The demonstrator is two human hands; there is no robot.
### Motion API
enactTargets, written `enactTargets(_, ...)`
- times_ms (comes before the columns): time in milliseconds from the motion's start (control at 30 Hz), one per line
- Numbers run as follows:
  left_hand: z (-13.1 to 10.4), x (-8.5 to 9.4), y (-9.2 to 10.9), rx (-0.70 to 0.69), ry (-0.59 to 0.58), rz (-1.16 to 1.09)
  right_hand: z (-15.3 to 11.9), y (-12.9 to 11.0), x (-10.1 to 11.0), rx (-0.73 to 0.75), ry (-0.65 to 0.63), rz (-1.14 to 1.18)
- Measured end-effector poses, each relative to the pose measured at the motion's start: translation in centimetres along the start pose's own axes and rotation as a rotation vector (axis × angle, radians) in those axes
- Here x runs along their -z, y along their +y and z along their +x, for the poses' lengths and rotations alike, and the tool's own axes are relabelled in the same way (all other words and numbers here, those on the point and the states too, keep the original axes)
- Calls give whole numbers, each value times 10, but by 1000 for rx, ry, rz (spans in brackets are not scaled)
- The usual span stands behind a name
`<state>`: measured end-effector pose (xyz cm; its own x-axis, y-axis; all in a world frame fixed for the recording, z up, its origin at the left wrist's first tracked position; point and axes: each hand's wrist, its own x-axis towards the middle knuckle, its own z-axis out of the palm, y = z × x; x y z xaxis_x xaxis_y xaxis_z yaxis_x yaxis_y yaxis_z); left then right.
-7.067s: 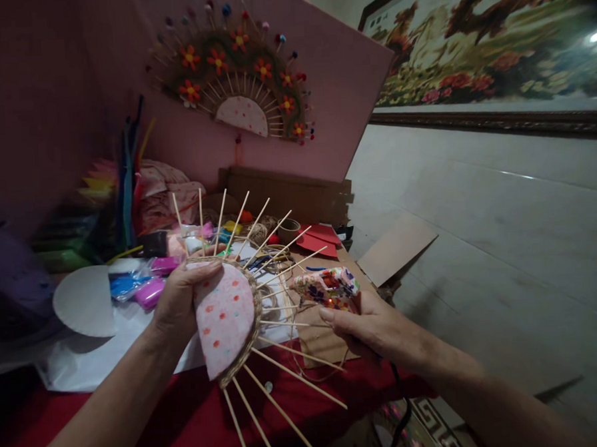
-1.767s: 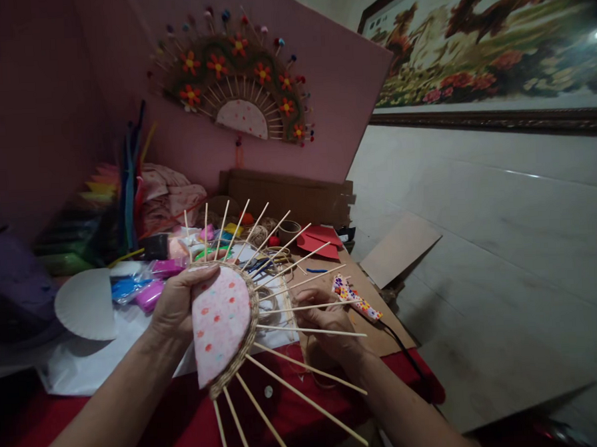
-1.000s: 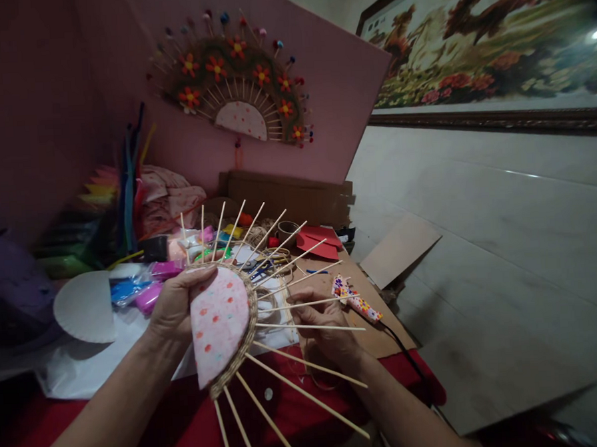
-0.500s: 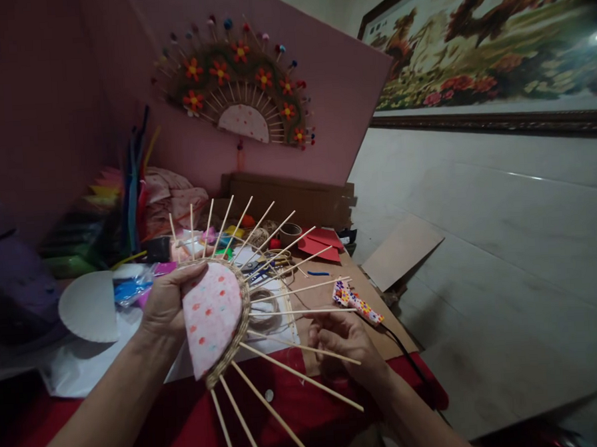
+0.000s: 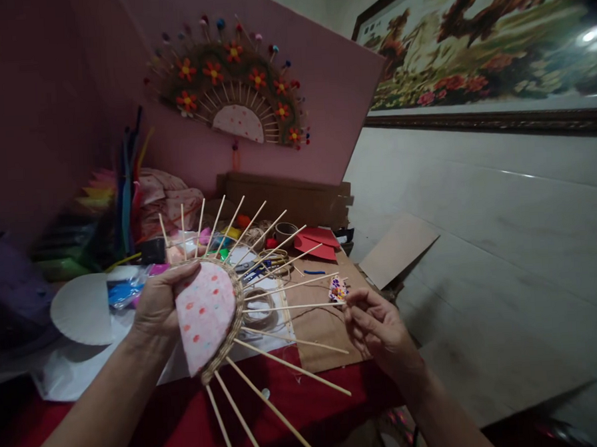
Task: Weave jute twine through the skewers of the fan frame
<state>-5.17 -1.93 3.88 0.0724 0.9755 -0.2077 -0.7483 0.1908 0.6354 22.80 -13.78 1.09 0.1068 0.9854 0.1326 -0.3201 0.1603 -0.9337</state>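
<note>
My left hand [image 5: 157,301] grips a half-round fan piece [image 5: 207,305] covered in pale pink dotted cloth. Brown twine [image 5: 239,305] is woven along its curved edge, and several thin wooden sticks [image 5: 295,367] fan outward from there. To the right, my right hand [image 5: 376,323] has its fingertips pinched together by the end of one stick. A strand of twine [image 5: 310,309] runs to these fingers, partly hidden by the stick. Behind the sticks lies a coil of twine [image 5: 271,303].
A flower-patterned glue gun [image 5: 338,289] lies beyond my right hand on brown cardboard [image 5: 315,343]. Scissors, red paper [image 5: 315,244] and a cut paper plate [image 5: 80,309] lie about. A finished flowered fan [image 5: 238,123] hangs on the pink board behind.
My right hand has moved right and slightly up, from among the lower sticks to beyond their tips, drawing the twine outward. My left hand still holds the fan piece. The view has shifted slightly.
</note>
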Motion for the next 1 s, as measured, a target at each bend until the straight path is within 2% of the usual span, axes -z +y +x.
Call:
enactTargets(233,-2,-2,-2,74,44,27,-1,-11,-8,157,22,-29)
enactTargets(333,-3,-3,-2,63,35,23,-3,-8,-8,162,12,-83)
enactTargets(467,-4,-4,-3,56,4,8,-4,-2,-5,93,-8,-81)
enactTargets(633,-3,-3,-3,47,30,-10,-6,10,-4,20,-16,-31)
enactTargets(800,-4,-2,-3,26,-8,-41,-6,27,-16,-109,-114,-125)
enactTargets(1000,-3,-2,-4,51,16,-26,0,42,-32,-240,-192,-173)
